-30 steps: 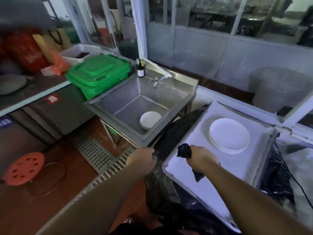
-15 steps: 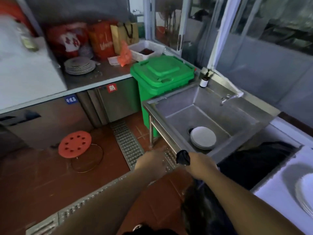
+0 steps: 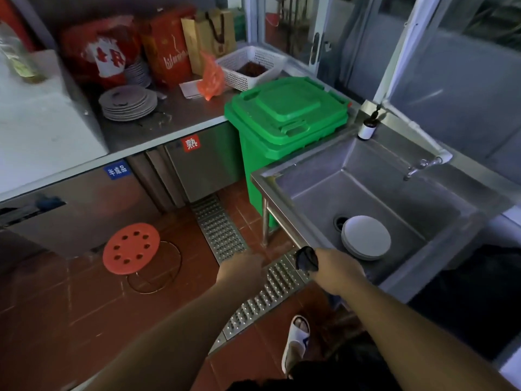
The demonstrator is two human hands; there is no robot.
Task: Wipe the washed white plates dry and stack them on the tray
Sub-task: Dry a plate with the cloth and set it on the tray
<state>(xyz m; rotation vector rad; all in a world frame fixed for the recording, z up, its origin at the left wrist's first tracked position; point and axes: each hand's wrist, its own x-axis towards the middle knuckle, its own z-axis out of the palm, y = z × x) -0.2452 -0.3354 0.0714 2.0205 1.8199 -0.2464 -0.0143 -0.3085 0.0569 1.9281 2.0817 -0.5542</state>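
A small stack of white plates (image 3: 366, 237) lies on the floor of the steel sink (image 3: 315, 176), beside the drain. My right hand (image 3: 337, 270) grips a dark cloth (image 3: 305, 258) just in front of the sink's near rim. My left hand (image 3: 243, 268) hangs over the floor grate to the left of it, fingers curled and holding nothing that I can see. The tray is out of view to the right.
A green lidded bin (image 3: 287, 114) stands left of the sink. A steel counter (image 3: 169, 122) carries a stack of grey plates (image 3: 128, 103), bags and a white basket (image 3: 249, 67). A red stool (image 3: 131, 248) and a metal floor grate (image 3: 222, 232) are below.
My view has swung left from the tray to the sink. The tray with its plate stack has left the frame. Both hands keep their pose, the right still holding the cloth.
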